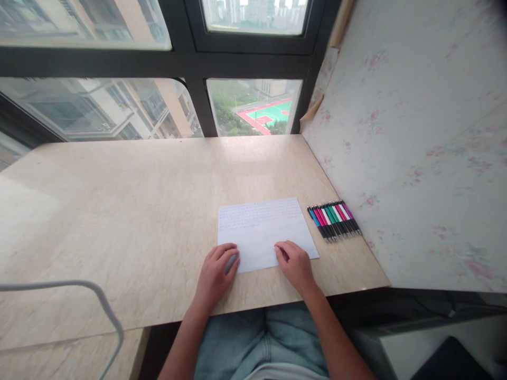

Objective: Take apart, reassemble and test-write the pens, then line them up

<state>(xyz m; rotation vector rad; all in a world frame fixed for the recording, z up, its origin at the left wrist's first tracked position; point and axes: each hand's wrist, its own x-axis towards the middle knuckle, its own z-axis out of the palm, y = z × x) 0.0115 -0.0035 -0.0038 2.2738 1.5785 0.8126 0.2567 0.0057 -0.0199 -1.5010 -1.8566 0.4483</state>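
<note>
A white sheet of paper (261,232) with rows of handwriting across its upper part lies on the pale stone-patterned counter, slightly turned. My left hand (217,268) rests over the paper's lower left edge. Its fingers are loosely curved, and a gap shows between thumb and forefinger with nothing held in it. On the lower right part of the sheet sits my right hand (295,262), fingers curled and closed. Whatever may be inside those fingers is hidden. Just right of the paper, several pens (334,220) with coloured barrels and black grips lie side by side in a row.
The counter (130,211) stretches far to the left and back to dark-framed windows (253,66). A flower-papered wall (415,158) closes off the right side, near the pens. A grey cable or tube (101,298) curves over the counter's lower left.
</note>
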